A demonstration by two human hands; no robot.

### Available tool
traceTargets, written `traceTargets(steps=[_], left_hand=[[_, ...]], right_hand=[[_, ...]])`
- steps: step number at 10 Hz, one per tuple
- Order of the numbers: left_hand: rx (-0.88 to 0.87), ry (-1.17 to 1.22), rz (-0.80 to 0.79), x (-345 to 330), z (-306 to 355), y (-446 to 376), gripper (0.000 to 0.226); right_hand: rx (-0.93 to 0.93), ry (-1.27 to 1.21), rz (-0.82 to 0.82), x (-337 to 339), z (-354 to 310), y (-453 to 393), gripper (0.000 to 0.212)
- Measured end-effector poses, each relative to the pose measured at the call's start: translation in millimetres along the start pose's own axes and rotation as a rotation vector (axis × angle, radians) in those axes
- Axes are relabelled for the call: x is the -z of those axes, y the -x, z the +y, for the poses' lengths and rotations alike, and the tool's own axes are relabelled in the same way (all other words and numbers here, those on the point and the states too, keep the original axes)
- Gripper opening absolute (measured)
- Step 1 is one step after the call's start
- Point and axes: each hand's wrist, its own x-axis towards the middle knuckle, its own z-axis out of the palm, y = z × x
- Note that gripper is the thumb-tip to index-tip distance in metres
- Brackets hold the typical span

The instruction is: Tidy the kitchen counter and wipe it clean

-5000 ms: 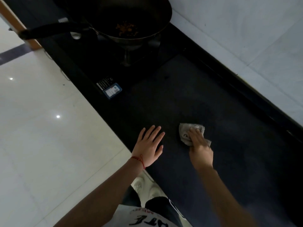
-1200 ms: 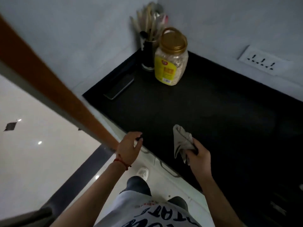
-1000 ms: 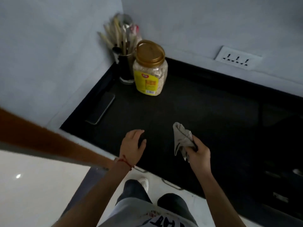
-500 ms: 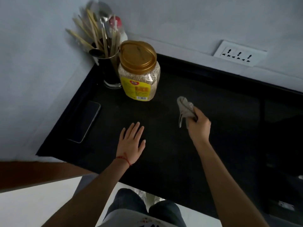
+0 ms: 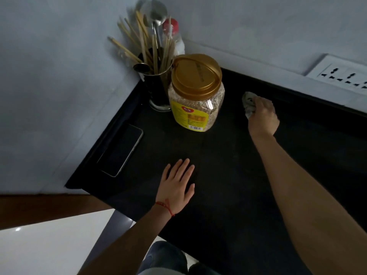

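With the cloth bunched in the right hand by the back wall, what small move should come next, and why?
Probably sweep the cloth toward the front edge across the bare black counter. The right hand grips it at the back edge, right of the oats jar; the left hand rests flat, bracing, clear of that path.

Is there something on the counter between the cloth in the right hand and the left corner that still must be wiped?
Yes. The jar stands left of the cloth held by the right hand, with the utensil holder behind it; a phone lies by the left wall.
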Motion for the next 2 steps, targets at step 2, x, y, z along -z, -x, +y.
traceTargets(steps=[2], left_hand=[[-0.003, 0.011, 0.038, 1, 0, 0, 0.051]], right_hand=[[0.008, 0.020, -0.150, -5, 2, 11, 0.058]])
